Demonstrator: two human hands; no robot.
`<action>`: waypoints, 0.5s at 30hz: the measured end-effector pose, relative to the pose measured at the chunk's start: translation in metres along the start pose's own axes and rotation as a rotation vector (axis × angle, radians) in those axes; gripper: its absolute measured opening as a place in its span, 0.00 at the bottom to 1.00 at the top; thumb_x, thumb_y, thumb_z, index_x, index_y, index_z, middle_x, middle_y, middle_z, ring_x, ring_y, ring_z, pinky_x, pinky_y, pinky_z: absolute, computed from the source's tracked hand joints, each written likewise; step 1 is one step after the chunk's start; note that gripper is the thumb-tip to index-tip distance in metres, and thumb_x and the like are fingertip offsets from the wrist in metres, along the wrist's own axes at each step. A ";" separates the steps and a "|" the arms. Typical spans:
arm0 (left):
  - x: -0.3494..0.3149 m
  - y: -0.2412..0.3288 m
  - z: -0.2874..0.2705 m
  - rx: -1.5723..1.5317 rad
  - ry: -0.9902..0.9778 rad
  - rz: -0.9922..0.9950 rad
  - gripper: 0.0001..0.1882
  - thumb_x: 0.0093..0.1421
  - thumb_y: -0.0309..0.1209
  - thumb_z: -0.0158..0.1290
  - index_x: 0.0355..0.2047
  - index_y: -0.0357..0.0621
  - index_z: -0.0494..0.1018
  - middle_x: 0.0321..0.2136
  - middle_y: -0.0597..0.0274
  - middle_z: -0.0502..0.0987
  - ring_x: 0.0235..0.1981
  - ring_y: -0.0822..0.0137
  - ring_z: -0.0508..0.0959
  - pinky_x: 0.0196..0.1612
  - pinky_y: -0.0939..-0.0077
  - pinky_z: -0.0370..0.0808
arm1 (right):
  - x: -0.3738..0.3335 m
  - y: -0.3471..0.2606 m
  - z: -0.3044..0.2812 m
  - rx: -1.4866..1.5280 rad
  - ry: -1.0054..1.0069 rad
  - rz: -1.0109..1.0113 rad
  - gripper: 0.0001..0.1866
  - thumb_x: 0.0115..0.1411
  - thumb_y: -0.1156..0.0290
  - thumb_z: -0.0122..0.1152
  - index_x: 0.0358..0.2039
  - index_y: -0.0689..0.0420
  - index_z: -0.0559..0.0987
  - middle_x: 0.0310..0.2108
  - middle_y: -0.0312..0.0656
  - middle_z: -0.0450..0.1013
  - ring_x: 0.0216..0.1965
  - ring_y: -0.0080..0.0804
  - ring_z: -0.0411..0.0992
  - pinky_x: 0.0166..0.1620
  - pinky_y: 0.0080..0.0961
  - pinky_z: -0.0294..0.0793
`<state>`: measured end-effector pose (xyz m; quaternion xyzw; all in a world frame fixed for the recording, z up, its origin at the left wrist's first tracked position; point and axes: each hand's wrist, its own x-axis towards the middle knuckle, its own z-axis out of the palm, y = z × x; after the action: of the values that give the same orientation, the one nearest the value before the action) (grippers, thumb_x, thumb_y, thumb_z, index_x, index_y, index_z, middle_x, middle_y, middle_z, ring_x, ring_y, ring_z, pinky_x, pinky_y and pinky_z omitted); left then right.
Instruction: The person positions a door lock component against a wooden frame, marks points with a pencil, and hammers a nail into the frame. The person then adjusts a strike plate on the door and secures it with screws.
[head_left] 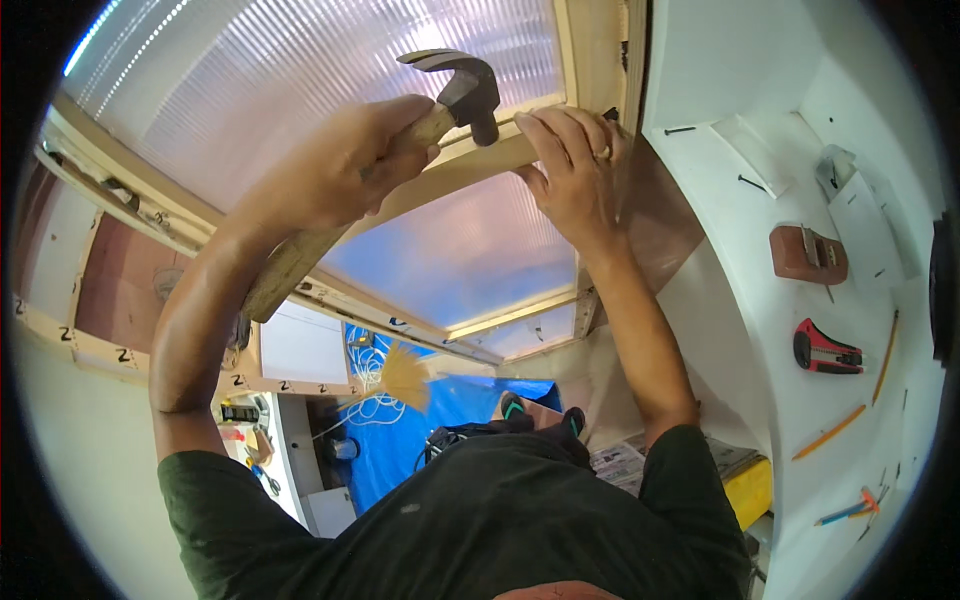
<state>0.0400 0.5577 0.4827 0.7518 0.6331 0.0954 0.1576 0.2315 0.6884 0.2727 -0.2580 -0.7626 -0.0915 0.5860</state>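
My left hand (345, 165) is closed around the wooden handle of a claw hammer (470, 95), gripping it close to the head. The hammer's dark face hangs just above a pale wooden rail (440, 185), and its handle (290, 275) runs down past my wrist. My right hand (582, 165), with a ring on one finger, wraps over the rail's right end, thumb below and fingers on top. Whether those fingers also pinch a nail is hidden. Behind the rail are translucent ribbed panels (470, 255) in a wooden frame.
On the white shelf (770, 330) at right lie a small wooden plane (808, 255), a red utility knife (828, 348), pencils (830, 432) and loose nails (750, 184). Below, a blue tarp (385, 450) covers floor, with a straw broom (403, 378) and white cord (368, 362).
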 end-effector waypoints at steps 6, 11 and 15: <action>0.016 0.002 0.003 -0.047 -0.012 0.050 0.19 0.76 0.35 0.51 0.60 0.35 0.71 0.25 0.64 0.74 0.19 0.73 0.76 0.24 0.74 0.74 | -0.012 0.013 -0.003 -0.006 0.151 0.138 0.45 0.46 0.59 0.86 0.65 0.51 0.75 0.63 0.42 0.65 0.65 0.44 0.64 0.64 0.48 0.60; 0.039 0.004 0.007 -0.053 -0.055 0.111 0.17 0.76 0.34 0.51 0.57 0.35 0.71 0.26 0.64 0.73 0.19 0.72 0.77 0.23 0.73 0.75 | -0.009 0.016 -0.010 -0.020 0.111 0.178 0.48 0.45 0.57 0.87 0.66 0.52 0.74 0.63 0.42 0.65 0.65 0.44 0.64 0.64 0.49 0.60; 0.048 0.011 0.006 -0.053 -0.047 0.178 0.15 0.77 0.35 0.51 0.54 0.35 0.71 0.26 0.65 0.72 0.20 0.72 0.77 0.23 0.73 0.75 | -0.005 0.013 -0.015 -0.033 0.097 0.181 0.48 0.42 0.60 0.87 0.65 0.49 0.75 0.64 0.41 0.66 0.65 0.44 0.66 0.63 0.51 0.59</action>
<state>0.0607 0.6030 0.4787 0.8026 0.5573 0.1078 0.1831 0.2521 0.6917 0.2707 -0.3305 -0.7053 -0.0632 0.6240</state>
